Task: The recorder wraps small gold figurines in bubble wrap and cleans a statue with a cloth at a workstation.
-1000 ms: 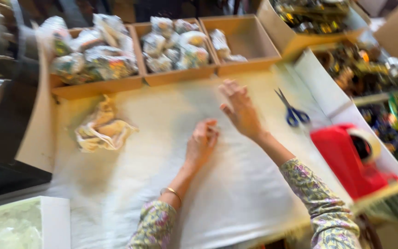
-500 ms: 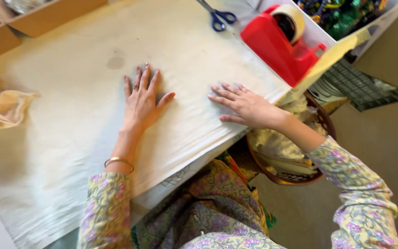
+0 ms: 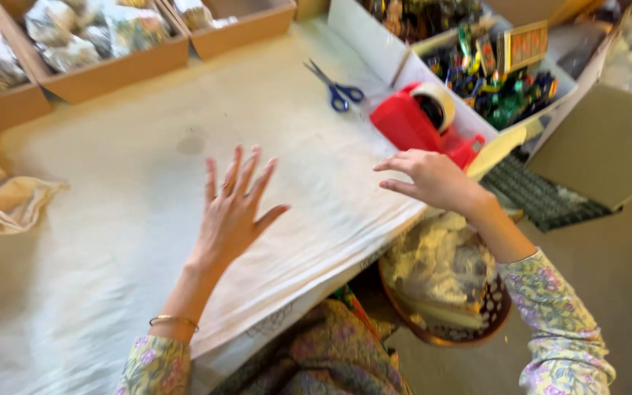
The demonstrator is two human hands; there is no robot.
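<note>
Flat across the worktop (image 3: 148, 95) lies one large sheet of off-white cloth (image 3: 309, 190), its near edge draping a little over the worktop's front. It looks thin, soft and light, likely to wrinkle and slide under a palm instead of holding a shape; judging by how it lies, the hanging near edge or a corner gives the best place to take hold. The left hand (image 3: 232, 212) rests on the cloth with fingers spread wide, an open grip that holds nothing. The right hand (image 3: 433, 179) sits at the sheet's right-hand border, fingers loosely extended and also empty, touching the cloth's edge.

Just beyond the right hand stands one red tape dispenser with a pale roll (image 3: 422, 121), nearly touching the fingertips. Farther out from it lies one pair of blue-handled scissors (image 3: 338, 89), on the cloth. Well to the left of the left hand sits one crumpled cream rag (image 3: 1, 201). Beyond both hands, along the far side, run three shallow cardboard trays (image 3: 111, 69), holding wrapped bundles too many to count. To the right of the right hand, white boxes of bright trinkets (image 3: 502, 80) stand, and below that hand one round basket of pale scraps (image 3: 440, 278) sits on the floor.
</note>
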